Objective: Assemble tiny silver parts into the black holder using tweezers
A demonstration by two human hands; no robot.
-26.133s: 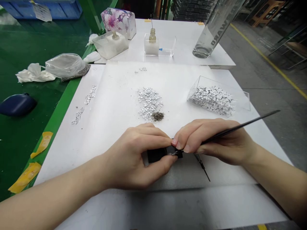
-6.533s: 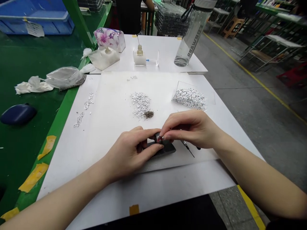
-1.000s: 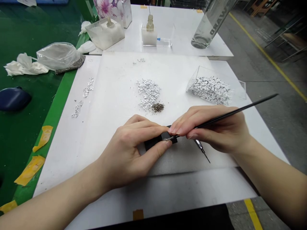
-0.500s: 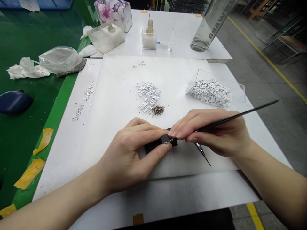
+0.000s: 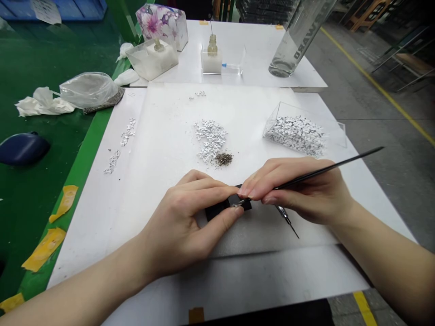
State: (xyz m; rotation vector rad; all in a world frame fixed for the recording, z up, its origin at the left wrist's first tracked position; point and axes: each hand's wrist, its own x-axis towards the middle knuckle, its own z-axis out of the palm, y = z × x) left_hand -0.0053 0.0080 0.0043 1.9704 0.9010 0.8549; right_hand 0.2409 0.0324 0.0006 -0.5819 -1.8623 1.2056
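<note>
My left hand [image 5: 190, 217] pinches a small black block [image 5: 219, 209] against the white sheet [image 5: 163, 149], thumb and forefinger closed on it. My right hand [image 5: 299, 190] holds a thin black brush [image 5: 326, 170] like a pen, its tip touching a tiny part on the block. A second pointed tool [image 5: 287, 222] lies under my right hand. A pile of small silver parts [image 5: 211, 138] and a little heap of dark grains [image 5: 224, 158] lie just beyond my fingers.
A clear box of silver parts [image 5: 295, 132] stands at the right. At the back are a small bottle in a clear holder [image 5: 212, 59], a white tray [image 5: 151, 59], a flowered box [image 5: 163, 25] and a tall clear bottle [image 5: 295, 40]. A plastic bag [image 5: 88, 90] lies at left.
The hands have stayed on the black block with the brush tip at it. The view has shifted slightly; nothing was picked up or let go.
</note>
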